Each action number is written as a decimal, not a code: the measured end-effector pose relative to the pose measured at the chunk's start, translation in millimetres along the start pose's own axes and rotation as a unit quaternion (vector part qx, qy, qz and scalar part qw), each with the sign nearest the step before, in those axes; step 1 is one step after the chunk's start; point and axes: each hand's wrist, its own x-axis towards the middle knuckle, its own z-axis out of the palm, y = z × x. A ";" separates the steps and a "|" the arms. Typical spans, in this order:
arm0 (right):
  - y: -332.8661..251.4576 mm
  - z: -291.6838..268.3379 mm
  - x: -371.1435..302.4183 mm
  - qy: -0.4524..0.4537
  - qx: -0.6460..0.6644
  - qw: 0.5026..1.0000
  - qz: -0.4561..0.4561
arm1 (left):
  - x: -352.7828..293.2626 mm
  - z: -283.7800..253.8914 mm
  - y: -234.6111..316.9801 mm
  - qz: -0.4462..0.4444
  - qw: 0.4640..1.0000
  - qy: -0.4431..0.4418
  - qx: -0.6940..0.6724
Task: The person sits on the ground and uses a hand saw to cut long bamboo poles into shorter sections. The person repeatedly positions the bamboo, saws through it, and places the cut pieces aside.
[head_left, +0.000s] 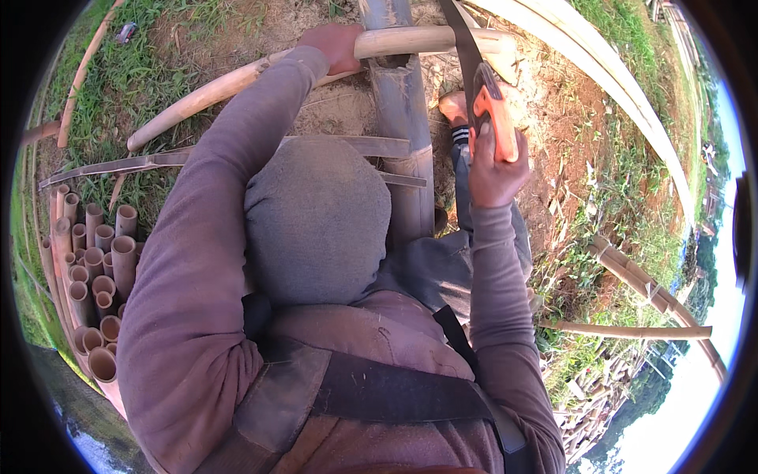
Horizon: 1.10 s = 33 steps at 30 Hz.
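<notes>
My left hand (pixel 333 47) is closed around a pale bamboo pole (pixel 426 41) that lies across a thick grey bamboo beam (pixel 399 103). The pole runs on past my hand to the lower left. In my right hand (pixel 497 170) is the orange handle of a hand saw (pixel 496 118). Its dark blade points up and away, lying at the pole right of the beam; whether the teeth are in the pole I cannot tell. My bent left knee (pixel 320 221) is beside the beam, and my foot (pixel 454 108) rests on the ground to its right.
Several cut bamboo tubes (pixel 103 276) stand bundled at the left. Flat wooden strips (pixel 339 146) lie across the beam near my knee. Long pale split bamboo (pixel 616 79) curves along the right. Bamboo poles (pixel 639 276) and a heap of offcuts (pixel 600 403) lie farther right.
</notes>
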 end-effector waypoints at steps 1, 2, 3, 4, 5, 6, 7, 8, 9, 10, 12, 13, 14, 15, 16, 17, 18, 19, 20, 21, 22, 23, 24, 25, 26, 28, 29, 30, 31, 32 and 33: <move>9.4 12.2 19.8 0.017 0.017 0.999 -0.021 | 4.9 -5.9 2.6 0.009 1.000 0.007 -0.003; 10.0 13.8 18.3 0.013 0.025 0.999 -0.031 | 3.6 -10.4 0.9 0.001 1.000 0.006 0.007; 8.8 14.5 17.0 0.010 0.033 0.999 -0.042 | 2.4 -13.4 0.0 -0.007 1.000 0.006 0.016; -2.8 2.4 -0.9 -0.006 0.026 1.000 -0.002 | -2.6 -12.6 -1.3 -0.015 1.000 0.001 0.021; -14.0 -11.8 -18.2 -0.018 0.026 0.999 0.031 | 1.8 -17.6 -5.0 -0.008 1.000 0.006 0.020; -14.4 -25.9 -31.7 0.003 -0.024 0.999 -0.047 | 6.1 -19.4 -8.7 -0.003 1.000 0.009 0.018; -13.0 -42.3 -53.2 0.017 -0.080 0.990 -0.112 | 2.4 -10.1 -11.3 0.003 1.000 -0.003 0.008; -16.1 -51.7 -75.4 0.030 -0.013 0.998 -0.058 | -0.4 -2.7 -12.1 0.001 1.000 -0.010 0.004; -18.9 -54.5 -91.1 0.050 0.057 0.997 -0.008 | 4.0 -3.2 -12.4 0.003 1.000 -0.012 0.004; -7.7 -52.0 -88.8 0.048 0.069 0.996 0.002 | 8.4 -4.8 -12.8 0.004 1.000 -0.012 0.004; 6.9 -33.8 -58.8 0.038 0.009 0.998 -0.048 | 12.8 -8.7 -12.8 0.008 1.000 -0.011 -0.002; 12.4 -16.1 -29.1 0.031 -0.058 0.992 -0.110 | 9.7 -4.9 -9.0 0.011 1.000 -0.013 -0.009; -0.2 0.1 2.2 -0.001 -0.035 0.999 -0.040 | 9.0 1.0 -4.7 0.017 1.000 -0.015 -0.012; 12.7 13.0 26.2 0.012 0.041 0.999 -0.034 | 17.3 -0.3 -5.5 0.023 1.000 -0.005 -0.004; 12.0 15.6 28.4 0.003 0.041 0.998 -0.055 | 13.8 2.0 -10.3 0.019 1.000 -0.005 -0.003; 10.3 16.9 27.9 -0.006 0.041 0.996 -0.076 | 10.7 3.4 -15.5 0.022 1.000 -0.016 -0.006; 5.3 4.9 4.0 -0.007 0.022 1.000 -0.015 | 7.6 4.4 -20.5 0.025 0.999 -0.026 -0.009; 1.7 -12.4 -19.9 -0.008 0.005 0.999 0.035 | 15.9 -3.8 -25.2 0.026 0.999 -0.025 -0.012; 4.6 -30.4 -45.0 0.010 0.004 1.000 0.014 | 23.0 -13.2 -24.4 0.024 0.999 -0.023 -0.017; 1.3 -42.6 -68.9 0.023 0.019 0.999 0.020 | 18.4 -16.0 -20.1 0.019 0.999 -0.035 -0.025; -2.5 -54.1 -92.1 0.034 0.034 0.999 0.025 | 12.5 -11.2 -17.7 0.013 0.998 -0.050 -0.035; -11.1 -51.8 -99.3 0.053 0.077 0.995 0.032 | 15.1 -10.4 -18.3 0.016 0.998 -0.045 -0.036; -13.5 -47.9 -100.4 0.071 0.119 0.990 0.040 | 17.6 -9.7 -19.4 0.017 0.998 -0.040 -0.038; 2.0 -40.5 -84.0 0.062 0.084 0.994 0.033 | 18.7 -6.6 -17.1 0.026 0.998 -0.038 -0.042; 6.8 -21.6 -49.6 0.042 0.031 0.999 -0.013 | 18.4 -2.6 -16.2 0.027 0.997 -0.049 -0.050; 26.2 8.8 11.7 0.016 0.026 0.999 -0.014 | 25.4 -5.2 -13.4 0.042 0.995 -0.059 -0.067; 17.4 17.4 22.7 0.020 0.057 0.997 -0.040 | 27.7 -9.0 -19.0 0.043 0.996 -0.056 -0.059; 15.3 14.7 19.6 0.018 0.036 0.999 -0.020 | 29.8 -9.0 -23.6 0.045 0.996 -0.053 -0.051; 12.7 7.3 6.3 0.012 0.010 1.000 0.003 | 27.2 -4.6 -25.3 0.046 0.996 -0.055 -0.048; 14.4 -6.7 -14.3 0.017 -0.009 1.000 -0.013 | 28.3 -6.7 -27.0 0.046 0.997 -0.050 -0.049; 9.9 -24.7 -39.8 0.020 -0.005 1.000 0.005 | 32.8 -8.9 -29.1 0.046 0.997 -0.045 -0.049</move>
